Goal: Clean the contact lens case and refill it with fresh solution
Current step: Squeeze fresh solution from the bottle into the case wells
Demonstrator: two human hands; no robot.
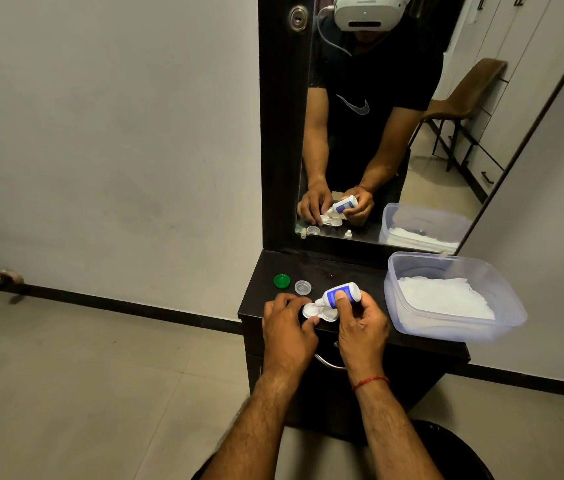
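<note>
Refilling, I judge: the right hand grips the bottle, nozzle over the case, which the left hand pinches. Next calls for a gentle squeeze, then shifting to the other well

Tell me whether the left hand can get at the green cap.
Probably yes: the green cap lies just beyond the left hand, with nothing between them. But that hand grips the contact lens case and must let go first.
</note>
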